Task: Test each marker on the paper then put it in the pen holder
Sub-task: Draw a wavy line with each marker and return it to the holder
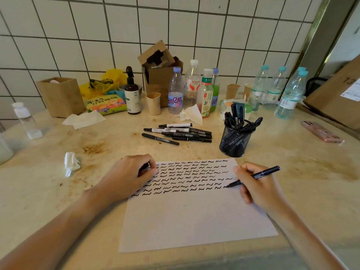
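Marker in play: black marker gripped in the right hand, uncapped, tip down on the paper at the right end of the lowest full row of squiggles, barrel slanting up and away to the right.
Right hand: fingers curled tight around the marker in a writing grip, heel of the hand resting on the sheet's right edge.
Left hand: left hand sits on the paper's upper left corner, fingers folded in around a small black object, most likely the cap, though it is mostly hidden.
Paper: white sheet lying flat on the stained counter, top third filled with rows of short black wavy marks, lower part blank.
Pen holder: black mesh pen holder standing upright just beyond the paper's top right corner, several black markers already poking out of it at angles.
Waiting pile: loose markers lying side by side on the counter beyond the paper, left of the holder, some white-barrelled, most black.
Counter clutter: crumpled tissue left of the left hand; pink phone far right; bottles, paper cups and cardboard boxes lined up against the tiled wall.
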